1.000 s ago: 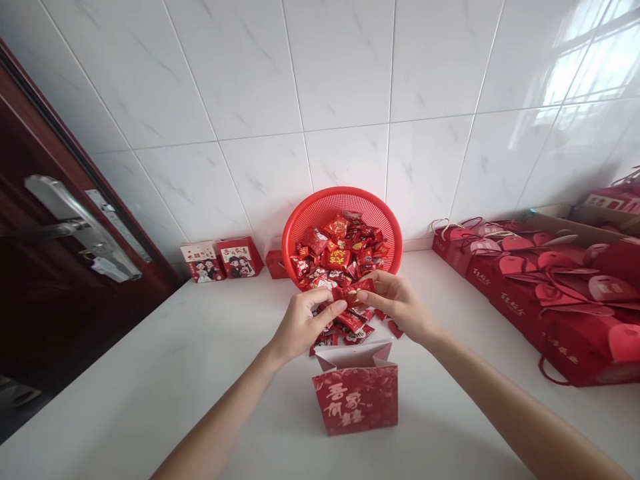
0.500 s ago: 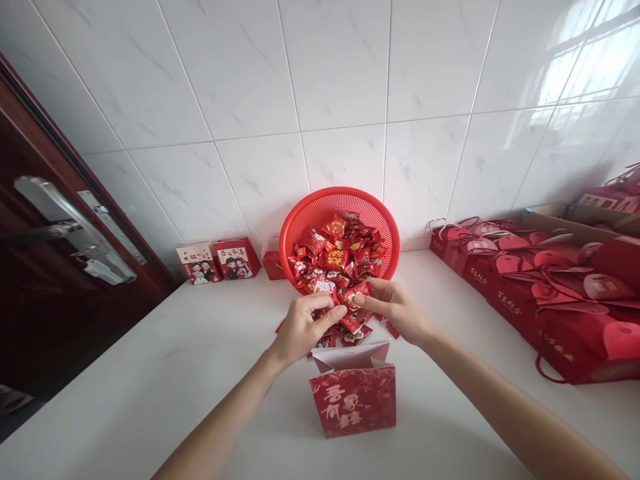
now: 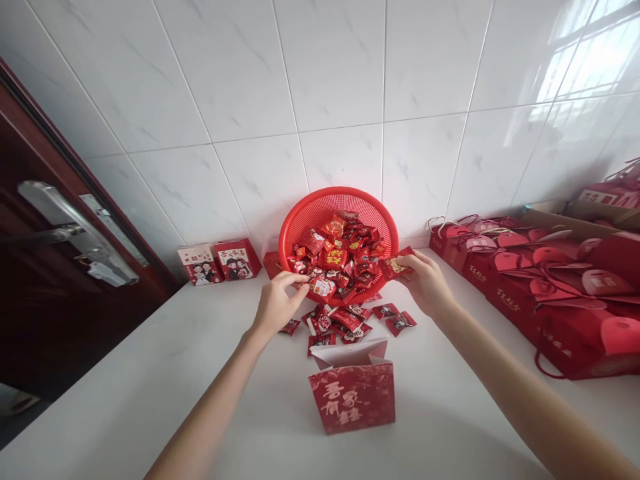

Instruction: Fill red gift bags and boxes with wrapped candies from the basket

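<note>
A red plastic basket [image 3: 336, 194] leans tilted near the wall, its open side facing me, with a heap of wrapped candies in it. My left hand [image 3: 280, 301] is closed in a pinch at the left edge of a white-and-red wrapped candy [image 3: 323, 287] at the basket's lower rim. To the right of the basket, my right hand [image 3: 425, 280] grips a red-and-gold candy packet [image 3: 397, 265] between thumb and fingers. Loose candies [image 3: 350, 320] lie spilled below the basket. Nearest me stands an upright red paper gift box [image 3: 353, 400], its top open; what lies inside is hidden.
Two small printed boxes [image 3: 234, 260] stand left by the wall, with a red box [image 3: 273, 264] partly behind the basket. Rows of red gift boxes [image 3: 530, 320] with cord handles line the right side. A dark door [image 3: 45, 280] with a metal handle borders the left.
My hands have moved apart from above the spilled candies. The right went right and up with the red-and-gold packet; the left went left and up to the white-and-red candy.
</note>
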Action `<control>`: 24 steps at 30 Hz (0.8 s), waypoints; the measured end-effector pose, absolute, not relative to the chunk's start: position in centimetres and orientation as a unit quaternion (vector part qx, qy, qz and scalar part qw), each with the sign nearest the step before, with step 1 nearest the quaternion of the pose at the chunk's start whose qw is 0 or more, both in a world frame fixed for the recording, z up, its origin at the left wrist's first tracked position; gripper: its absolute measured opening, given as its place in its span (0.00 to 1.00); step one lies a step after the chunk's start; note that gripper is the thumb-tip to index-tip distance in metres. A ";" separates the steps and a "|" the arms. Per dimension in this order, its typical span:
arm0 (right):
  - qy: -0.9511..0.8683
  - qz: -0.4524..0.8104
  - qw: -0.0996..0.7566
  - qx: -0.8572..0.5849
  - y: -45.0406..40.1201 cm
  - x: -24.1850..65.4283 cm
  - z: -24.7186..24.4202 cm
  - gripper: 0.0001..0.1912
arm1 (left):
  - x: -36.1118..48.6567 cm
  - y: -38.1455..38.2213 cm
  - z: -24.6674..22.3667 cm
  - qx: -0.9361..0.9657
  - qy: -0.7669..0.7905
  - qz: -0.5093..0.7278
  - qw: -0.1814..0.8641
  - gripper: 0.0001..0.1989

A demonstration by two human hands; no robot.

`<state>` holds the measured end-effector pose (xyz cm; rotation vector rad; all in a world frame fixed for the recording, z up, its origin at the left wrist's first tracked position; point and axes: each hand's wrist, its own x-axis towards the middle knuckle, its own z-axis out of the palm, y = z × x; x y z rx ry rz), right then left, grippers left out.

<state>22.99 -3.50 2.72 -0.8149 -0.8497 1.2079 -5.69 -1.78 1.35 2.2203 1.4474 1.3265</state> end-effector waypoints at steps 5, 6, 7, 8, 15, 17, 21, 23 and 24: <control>-0.367 0.557 0.648 -0.368 -3.8 22.3 2.6 0.11 | -6.7 0.1 -1.1 0.723 0.542 0.425 0.057 0.13; -0.370 0.561 0.642 -0.368 -3.8 22.2 2.6 0.12 | -6.8 0.3 -1.5 0.720 0.550 0.420 0.050 0.15; -0.375 0.563 0.638 -0.369 -3.9 22.1 2.5 0.12 | -6.7 0.5 -1.8 0.716 0.557 0.418 0.038 0.16; -0.378 0.564 0.634 -0.369 -3.9 22.0 2.5 0.13 | -6.7 0.6 -2.1 0.713 0.563 0.417 0.024 0.18; -0.378 0.580 0.618 -0.372 -3.6 21.8 1.8 0.14 | -5.4 2.0 -2.1 0.711 0.557 0.429 -0.021 0.15; -0.377 0.587 0.611 -0.373 -3.7 21.7 1.7 0.15 | -4.9 2.2 -1.6 0.704 0.527 0.476 -0.009 0.14; -0.374 0.599 0.602 -0.371 -3.7 21.5 1.5 0.15 | -3.8 1.4 -0.3 0.688 0.462 0.553 0.093 0.17; -0.375 0.610 0.591 -0.372 -3.8 21.2 1.2 0.14 | -3.2 0.4 0.4 0.678 0.450 0.555 0.173 0.18; -0.379 0.616 0.581 -0.373 -3.8 21.1 1.1 0.14 | -2.8 -0.1 0.7 0.671 0.447 0.553 0.210 0.18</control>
